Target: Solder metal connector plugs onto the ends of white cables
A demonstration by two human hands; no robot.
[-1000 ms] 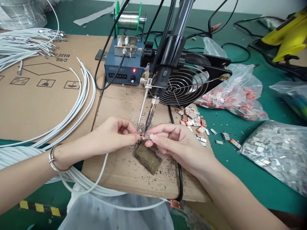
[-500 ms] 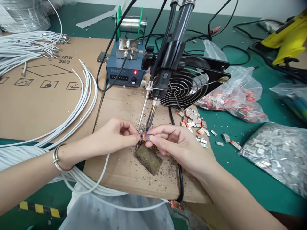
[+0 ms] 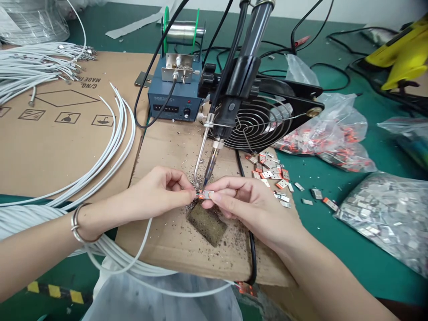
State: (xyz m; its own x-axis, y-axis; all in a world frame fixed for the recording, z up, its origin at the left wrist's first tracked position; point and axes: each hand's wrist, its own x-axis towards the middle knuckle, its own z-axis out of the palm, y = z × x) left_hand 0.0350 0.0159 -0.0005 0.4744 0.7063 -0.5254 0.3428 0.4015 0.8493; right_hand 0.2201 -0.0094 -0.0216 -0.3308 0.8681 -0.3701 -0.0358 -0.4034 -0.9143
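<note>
My right hand (image 3: 240, 200) pinches a small metal USB connector (image 3: 207, 194) with orange plastic at its left end. My left hand (image 3: 167, 189) is closed, thumb and finger together, on the end of a white cable (image 3: 144, 240) that hangs below the palm; the gripped end is mostly hidden. Both hands meet just under the tip of a mounted soldering iron (image 3: 210, 167). Beside the iron, a thin bent metal solder guide tube (image 3: 200, 156) comes down to the same spot. A brown sponge (image 3: 207, 224) lies below the fingers.
Behind stand a blue solder feeder (image 3: 174, 100) with a solder spool (image 3: 180, 33) and a round fan (image 3: 249, 127). Loose connectors (image 3: 272, 171) and a bag of metal shells (image 3: 388, 214) lie right. Bundled white cables (image 3: 123, 147) spread left. A black cord (image 3: 252, 254) crosses the cardboard.
The connector has turned slightly, showing more of its flat metal face. The feeder's red light was bright and is now dim. Both hands stay almost in place.
</note>
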